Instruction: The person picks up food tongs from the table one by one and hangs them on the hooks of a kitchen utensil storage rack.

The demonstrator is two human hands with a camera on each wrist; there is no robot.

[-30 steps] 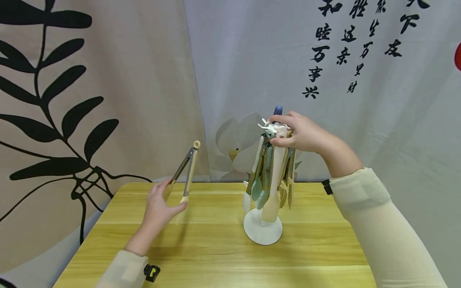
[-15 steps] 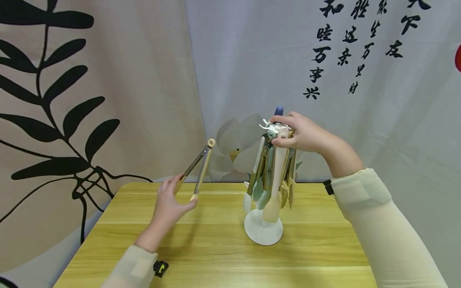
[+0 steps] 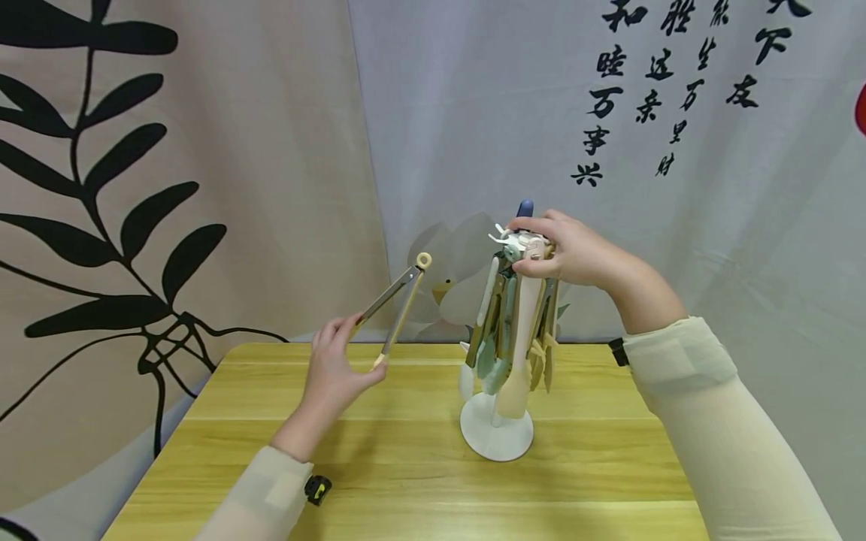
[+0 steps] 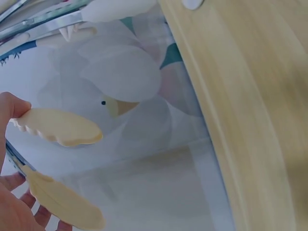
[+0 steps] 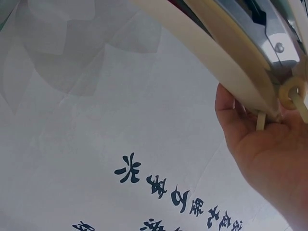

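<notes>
My left hand (image 3: 338, 379) holds a pair of tongs (image 3: 402, 313) in the air above the table, left of a utensil stand. Its thumb lies on one arm and the fingers on the other, and the arms are spread. A cream ring tops the tongs' hinge. In the left wrist view, two scalloped cream tips (image 4: 62, 127) show. My right hand (image 3: 575, 248) grips the top of the white utensil stand (image 3: 497, 436), thumb and fingers round its hooks. Several utensils hang there, among them a cream spatula-like one (image 3: 514, 391) and a green spoon (image 3: 485, 359).
The stand's round base rests on a wooden table (image 3: 406, 473). Behind the table hangs a cloth backdrop (image 3: 291, 188) with black leaves and lettering. A blue knob-like handle end (image 3: 525, 208) sticks up above the stand.
My left hand has moved to the right and slightly up with the tongs, closer to the stand. The right hand keeps its grip on the stand's top.
</notes>
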